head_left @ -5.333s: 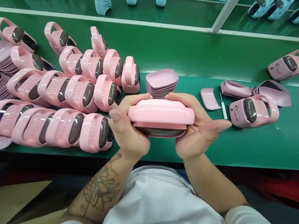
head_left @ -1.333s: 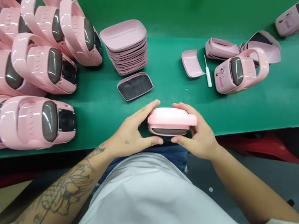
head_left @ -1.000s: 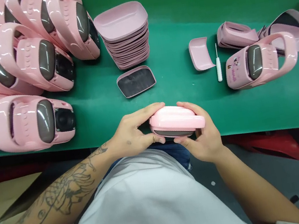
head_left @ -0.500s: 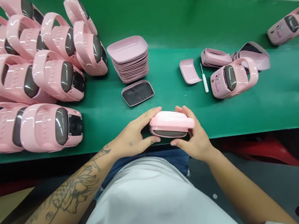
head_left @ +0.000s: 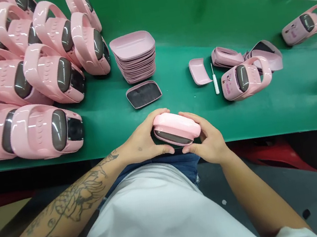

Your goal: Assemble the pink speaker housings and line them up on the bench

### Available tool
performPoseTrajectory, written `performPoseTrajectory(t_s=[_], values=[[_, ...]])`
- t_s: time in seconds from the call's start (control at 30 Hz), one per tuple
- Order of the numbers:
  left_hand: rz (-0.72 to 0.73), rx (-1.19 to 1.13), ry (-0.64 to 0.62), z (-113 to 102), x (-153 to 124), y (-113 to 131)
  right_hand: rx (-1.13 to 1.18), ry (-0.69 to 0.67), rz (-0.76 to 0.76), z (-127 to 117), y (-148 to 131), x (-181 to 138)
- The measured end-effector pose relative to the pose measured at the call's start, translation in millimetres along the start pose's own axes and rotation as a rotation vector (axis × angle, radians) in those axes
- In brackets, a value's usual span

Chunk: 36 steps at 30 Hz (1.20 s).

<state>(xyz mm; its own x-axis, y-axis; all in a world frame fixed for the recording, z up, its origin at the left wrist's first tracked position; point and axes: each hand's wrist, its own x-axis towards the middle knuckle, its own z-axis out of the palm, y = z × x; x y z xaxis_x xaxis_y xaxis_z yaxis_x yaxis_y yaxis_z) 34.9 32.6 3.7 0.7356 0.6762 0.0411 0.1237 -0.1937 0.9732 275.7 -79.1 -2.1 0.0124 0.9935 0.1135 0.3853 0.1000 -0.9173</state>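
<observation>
A glossy pink plastic housing with a dark window is held between my two hands at the table's front edge. My left hand grips its left end, thumb along the near side and fingers behind. My right hand wraps the other end, with the thumb below and fingers on the far side. Just beyond lies a single pink shell with a dark inside. Behind that rises a stack of pink shallow shells. The underside of the held housing is hidden.
Rows of pink handled housings fill the left of the green table. To the right lie a curved pink piece, a white-handled screwdriver and a printed pink housing. A red stool stands below the edge.
Both hands have shifted slightly left with the pink housing, which is tilted more, its right end lower. My right fingers lie farther along its far side. The view has shifted a little.
</observation>
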Motion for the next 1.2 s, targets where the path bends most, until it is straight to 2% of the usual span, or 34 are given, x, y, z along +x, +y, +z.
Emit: performPoseTrajectory(t_s=[0.23, 0.33, 0.47, 0.63, 0.83, 0.93, 1.0, 1.1, 1.2], values=[[-0.001, -0.164, 0.249, -3, 11, -3, 0.098, 0.121, 0.028, 19, -18, 19], [0.025, -0.375, 0.241, -8, 17, 2, 0.192, 0.098, 0.037, 23, -33, 25], [-0.001, -0.632, 0.233, -9, 12, 7, 0.083, 0.133, -0.039, 33, -54, 24], [-0.063, -0.668, 0.198, -3, -6, 14, 0.075, 0.213, -0.106, 46, -76, 28], [-0.096, -0.769, 0.204, 0, -20, 12, 0.094, 0.203, -0.146, 52, -89, 31], [-0.103, -0.751, 0.245, -3, -25, 14, 0.071, 0.176, -0.118, 54, -89, 29], [-0.078, -0.659, 0.302, -4, -28, 17, 0.048, 0.156, -0.065, 56, -86, 29], [-0.003, -0.378, 0.405, -4, -33, 23, 0.075, 0.138, -0.006, 64, -77, 31], [0.107, -0.123, 0.448, -3, -38, 26, 0.129, 0.213, -0.094, 72, -66, 35]])
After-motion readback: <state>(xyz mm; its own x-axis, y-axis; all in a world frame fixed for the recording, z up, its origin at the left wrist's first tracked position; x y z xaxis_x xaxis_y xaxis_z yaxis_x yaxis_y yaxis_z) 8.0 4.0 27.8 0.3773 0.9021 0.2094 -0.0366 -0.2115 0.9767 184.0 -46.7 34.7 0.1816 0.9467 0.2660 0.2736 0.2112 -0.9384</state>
